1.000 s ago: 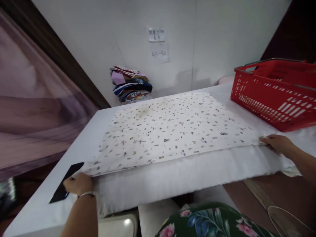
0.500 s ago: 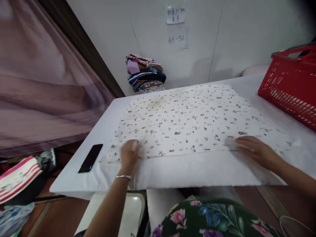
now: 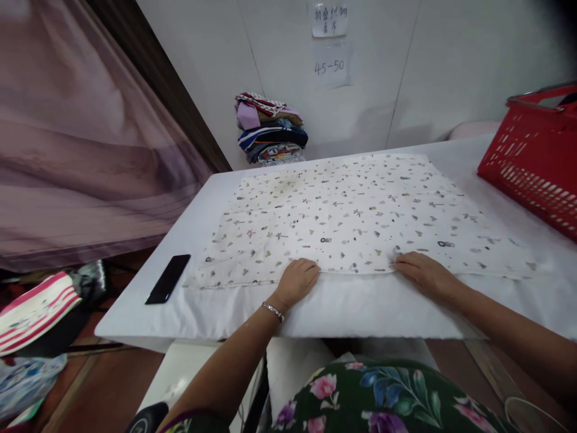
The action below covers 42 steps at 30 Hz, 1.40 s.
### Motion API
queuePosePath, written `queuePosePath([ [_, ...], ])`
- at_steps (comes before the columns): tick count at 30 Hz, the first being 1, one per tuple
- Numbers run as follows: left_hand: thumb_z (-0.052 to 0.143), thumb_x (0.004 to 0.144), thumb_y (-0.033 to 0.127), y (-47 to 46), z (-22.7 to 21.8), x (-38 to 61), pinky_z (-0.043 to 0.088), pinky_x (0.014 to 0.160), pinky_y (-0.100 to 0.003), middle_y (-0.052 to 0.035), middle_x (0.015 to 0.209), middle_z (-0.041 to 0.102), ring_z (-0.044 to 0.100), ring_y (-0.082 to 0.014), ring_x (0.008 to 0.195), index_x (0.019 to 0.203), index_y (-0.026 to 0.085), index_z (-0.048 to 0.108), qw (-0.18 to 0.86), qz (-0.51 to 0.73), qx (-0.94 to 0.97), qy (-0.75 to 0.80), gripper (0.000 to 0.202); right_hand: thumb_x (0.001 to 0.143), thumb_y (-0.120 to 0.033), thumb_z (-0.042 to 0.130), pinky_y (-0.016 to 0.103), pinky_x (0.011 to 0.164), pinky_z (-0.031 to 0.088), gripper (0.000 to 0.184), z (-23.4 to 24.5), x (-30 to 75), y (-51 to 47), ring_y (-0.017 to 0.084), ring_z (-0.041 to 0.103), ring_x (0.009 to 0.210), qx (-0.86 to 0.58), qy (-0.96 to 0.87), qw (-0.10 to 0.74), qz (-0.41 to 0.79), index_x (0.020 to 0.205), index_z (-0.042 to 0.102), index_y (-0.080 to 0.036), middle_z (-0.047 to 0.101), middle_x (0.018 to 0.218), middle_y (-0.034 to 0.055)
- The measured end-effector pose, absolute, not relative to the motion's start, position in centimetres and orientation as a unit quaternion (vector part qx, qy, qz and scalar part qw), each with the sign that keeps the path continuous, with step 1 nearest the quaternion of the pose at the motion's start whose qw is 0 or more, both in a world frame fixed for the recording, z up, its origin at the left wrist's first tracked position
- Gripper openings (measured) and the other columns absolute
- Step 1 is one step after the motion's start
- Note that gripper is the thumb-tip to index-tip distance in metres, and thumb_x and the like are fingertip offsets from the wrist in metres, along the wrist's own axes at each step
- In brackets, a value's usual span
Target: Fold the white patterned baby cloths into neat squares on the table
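A white cloth point(image 3: 342, 210) printed with small plants and figures lies spread over the table, its near edge running from left to right in front of me. My left hand point(image 3: 296, 281), a bracelet at its wrist, is closed on that near edge, left of its middle. Farther right along the same edge, my right hand point(image 3: 422, 273) has its fingers pinched together on the fabric. The thumbs and the gripped folds are mostly hidden beneath the hands.
A black phone point(image 3: 168, 279) lies on the white-covered table point(image 3: 356, 313) at left. A red basket point(image 3: 534, 162) stands at right. Folded clothes point(image 3: 271, 129) are stacked by the back wall, under paper notes point(image 3: 331, 45). A pink curtain point(image 3: 94, 138) hangs at left.
My left hand has moved right along the near edge, and my right hand slightly left, so they are closer together. Both now grip the edge. The view has shifted slightly.
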<state>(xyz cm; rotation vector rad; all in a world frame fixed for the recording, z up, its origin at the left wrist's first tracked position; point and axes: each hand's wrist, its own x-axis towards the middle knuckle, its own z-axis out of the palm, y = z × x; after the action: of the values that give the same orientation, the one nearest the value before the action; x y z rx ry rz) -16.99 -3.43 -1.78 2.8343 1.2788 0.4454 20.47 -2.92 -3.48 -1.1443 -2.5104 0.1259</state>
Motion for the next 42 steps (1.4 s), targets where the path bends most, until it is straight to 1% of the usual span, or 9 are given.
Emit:
queuePosePath([
  [4,0.041,0.09,0.023,-3.5,-2.0,-16.6,0.043,0.08,-0.034,-0.0062,0.097,0.062,0.053,-0.0192,0.092,0.102,0.018,0.06,0.0,0.149,0.894,0.422,0.023,0.09,-0.027,0.035,0.04,0.084,0.046,0.028,-2.6,20.0,-2.9,0.023,0.056,0.096,-0.439,-0.873,0.198,0.083,0.096,0.062,-0.02,0.062,0.103,0.0096],
  [10,0.044,0.088,0.02,-3.8,-2.2,-16.5,0.045,0.081,-0.031,-0.004,0.097,0.064,0.055,-0.017,0.091,0.102,0.018,0.06,0.017,0.189,0.877,0.442,0.021,0.091,-0.029,0.032,0.033,0.071,0.045,0.021,-1.3,19.7,-2.8,0.019,0.056,0.08,-0.472,-0.856,0.137,0.161,0.088,0.051,-0.022,0.06,0.088,0.006],
  [14,0.043,0.089,0.02,-2.7,-1.2,-16.3,0.046,0.077,-0.031,-0.004,0.097,0.065,0.058,-0.0168,0.088,0.101,0.02,0.06,-0.019,0.201,0.854,0.48,0.02,0.09,-0.028,0.031,0.034,0.069,0.044,0.022,-0.3,19.3,-1.5,0.02,0.056,0.078,-0.489,-0.854,0.137,0.115,0.087,0.052,-0.021,0.06,0.088,0.0079],
  [18,0.041,0.09,0.02,-1.2,0.0,-15.5,0.043,0.079,-0.032,-0.0066,0.102,0.063,0.056,-0.0185,0.094,0.106,0.019,0.058,-0.096,0.234,0.831,0.495,0.022,0.087,-0.023,0.033,0.041,0.082,0.042,0.025,0.7,19.1,0.1,0.027,0.055,0.095,-0.521,-0.824,0.222,-0.03,0.094,0.057,-0.018,0.061,0.101,0.0126],
  [20,0.041,0.09,0.018,-1.1,-0.2,-15.2,0.042,0.078,-0.033,-0.0069,0.1,0.063,0.055,-0.0192,0.094,0.102,0.019,0.059,-0.108,0.208,0.849,0.473,0.021,0.087,-0.021,0.034,0.043,0.086,0.041,0.026,0.0,19.3,0.2,0.028,0.054,0.1,-0.494,-0.835,0.232,-0.064,0.097,0.059,-0.017,0.061,0.104,0.013],
  [26,0.042,0.09,0.018,-2.8,-2.2,-15.3,0.04,0.073,-0.033,-0.0037,0.092,0.063,0.053,-0.0183,0.087,0.09,0.018,0.061,-0.072,0.118,0.896,0.422,0.02,0.091,-0.021,0.034,0.04,0.084,0.045,0.029,-4.0,20.7,-1.4,0.023,0.056,0.097,-0.383,-0.903,0.192,-0.025,0.1,0.061,-0.019,0.063,0.105,0.0093],
  [33,0.04,0.091,0.017,-3.4,-1.8,-15.3,0.039,0.071,-0.033,-0.0038,0.087,0.061,0.052,-0.0187,0.083,0.085,0.018,0.062,-0.077,0.104,0.897,0.422,0.023,0.09,-0.023,0.039,0.04,0.084,0.048,0.026,-2.9,21.2,-1.0,0.022,0.057,0.098,-0.345,-0.923,0.172,0.012,0.101,0.062,-0.019,0.062,0.107,0.0107],
  [39,0.046,0.089,0.026,-3.9,-1.4,-16.0,0.041,0.075,-0.031,-0.0048,0.096,0.06,0.051,-0.0183,0.087,0.098,0.017,0.059,-0.032,0.106,0.909,0.402,0.018,0.087,-0.022,0.044,0.04,0.088,0.047,0.028,-2.7,22.0,-1.0,0.022,0.055,0.103,-0.308,-0.935,0.174,0.017,0.111,0.058,-0.017,0.059,0.112,0.0128],
  [42,0.046,0.089,0.023,-4.0,-1.3,-16.1,0.041,0.075,-0.031,-0.0046,0.097,0.06,0.051,-0.0182,0.087,0.1,0.017,0.058,-0.04,0.089,0.914,0.395,0.017,0.088,-0.02,0.041,0.04,0.087,0.047,0.03,-3.2,22.4,-0.8,0.022,0.055,0.103,-0.311,-0.937,0.161,0.012,0.113,0.058,-0.017,0.059,0.112,0.0126],
])
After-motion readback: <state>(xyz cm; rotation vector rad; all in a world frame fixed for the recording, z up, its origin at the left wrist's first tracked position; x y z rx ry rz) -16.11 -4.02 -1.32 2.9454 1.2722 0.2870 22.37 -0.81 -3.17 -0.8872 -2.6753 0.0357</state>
